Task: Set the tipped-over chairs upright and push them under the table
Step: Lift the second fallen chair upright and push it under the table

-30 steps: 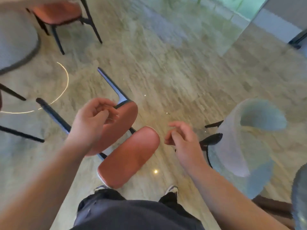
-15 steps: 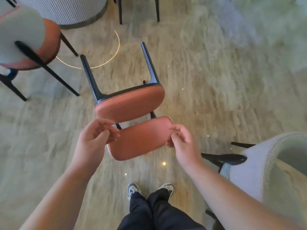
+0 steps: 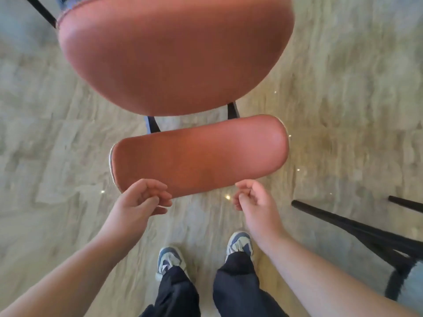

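Observation:
An orange padded chair stands upright right in front of me, seen from above. Its round seat (image 3: pixel 174 53) fills the top of the view and its oblong backrest (image 3: pixel 201 154) is nearest me, on black posts. My left hand (image 3: pixel 139 202) is loosely curled over the backrest's near left edge; whether it grips the edge is unclear. My right hand (image 3: pixel 254 202) is half curled just off the near right edge, with nothing in it.
The black legs (image 3: pixel 348 227) of a tipped chair with pale grey-blue upholstery (image 3: pixel 412 282) reach in from the lower right. A black leg (image 3: pixel 40 10) crosses the top left corner. My shoes (image 3: pixel 169 259) stand on the beige marble floor (image 3: pixel 354 122).
The orange chair has gone from lying on its back with its legs pointing away to standing upright, close below me. Both hands have moved from the backrest's ends to its near edge.

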The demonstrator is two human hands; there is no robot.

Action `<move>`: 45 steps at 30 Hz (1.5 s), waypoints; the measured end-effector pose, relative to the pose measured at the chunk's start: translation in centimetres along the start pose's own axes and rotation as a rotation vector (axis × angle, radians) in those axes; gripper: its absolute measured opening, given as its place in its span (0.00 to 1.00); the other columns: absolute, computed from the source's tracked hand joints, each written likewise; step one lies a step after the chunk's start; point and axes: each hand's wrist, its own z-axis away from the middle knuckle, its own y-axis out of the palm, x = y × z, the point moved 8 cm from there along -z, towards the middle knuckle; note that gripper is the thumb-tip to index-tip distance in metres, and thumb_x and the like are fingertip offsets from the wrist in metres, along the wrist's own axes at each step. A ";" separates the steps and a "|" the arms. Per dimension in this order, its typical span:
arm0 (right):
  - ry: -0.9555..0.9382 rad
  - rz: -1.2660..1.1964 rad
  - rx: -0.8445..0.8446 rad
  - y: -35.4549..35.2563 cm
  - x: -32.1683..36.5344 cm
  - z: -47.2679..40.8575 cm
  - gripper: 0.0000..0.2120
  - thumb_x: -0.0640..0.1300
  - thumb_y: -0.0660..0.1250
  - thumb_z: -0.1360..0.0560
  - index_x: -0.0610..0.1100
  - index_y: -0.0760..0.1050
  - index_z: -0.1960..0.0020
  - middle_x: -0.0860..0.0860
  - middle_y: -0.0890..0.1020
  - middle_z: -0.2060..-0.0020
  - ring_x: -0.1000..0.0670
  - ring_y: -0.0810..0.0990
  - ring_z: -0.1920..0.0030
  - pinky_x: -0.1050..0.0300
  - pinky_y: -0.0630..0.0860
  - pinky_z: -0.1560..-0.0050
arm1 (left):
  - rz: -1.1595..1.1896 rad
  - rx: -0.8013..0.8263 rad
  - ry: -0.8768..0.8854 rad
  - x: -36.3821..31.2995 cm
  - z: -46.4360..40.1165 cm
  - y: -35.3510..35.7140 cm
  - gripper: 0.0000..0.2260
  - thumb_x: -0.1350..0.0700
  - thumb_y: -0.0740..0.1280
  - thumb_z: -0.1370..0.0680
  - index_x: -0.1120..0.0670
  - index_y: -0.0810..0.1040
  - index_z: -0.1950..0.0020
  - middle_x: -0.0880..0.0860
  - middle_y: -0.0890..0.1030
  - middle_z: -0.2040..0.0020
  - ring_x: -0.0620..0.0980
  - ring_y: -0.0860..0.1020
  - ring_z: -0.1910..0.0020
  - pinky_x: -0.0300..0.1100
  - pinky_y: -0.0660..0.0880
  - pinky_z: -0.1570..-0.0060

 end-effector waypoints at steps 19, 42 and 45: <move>0.232 -0.048 0.203 9.2 -30.7 -21.3 0.16 0.25 0.57 0.21 0.42 0.79 0.52 0.46 0.82 0.59 0.49 0.81 0.58 0.56 0.81 0.56 | 0.041 0.282 -0.279 30.9 -19.1 12.3 0.13 0.73 0.62 0.19 0.61 0.83 0.44 0.57 0.89 0.51 0.55 0.87 0.46 0.43 0.84 0.47; 0.530 -0.811 -0.015 7.5 -32.1 -26.0 0.13 0.28 0.64 0.23 0.41 0.77 0.42 0.45 0.84 0.49 0.47 0.83 0.44 0.51 0.78 0.39 | 0.706 0.065 -0.478 34.3 -21.4 11.2 0.27 0.59 0.76 0.31 0.56 0.80 0.32 0.53 0.85 0.35 0.53 0.86 0.39 0.47 0.83 0.47; 0.528 -0.809 -0.033 7.5 -32.1 -26.1 0.13 0.27 0.64 0.23 0.41 0.77 0.43 0.45 0.84 0.49 0.47 0.82 0.44 0.49 0.76 0.34 | 0.690 0.059 -0.476 34.3 -21.4 10.9 0.26 0.58 0.76 0.31 0.55 0.80 0.33 0.52 0.85 0.36 0.53 0.85 0.38 0.46 0.83 0.46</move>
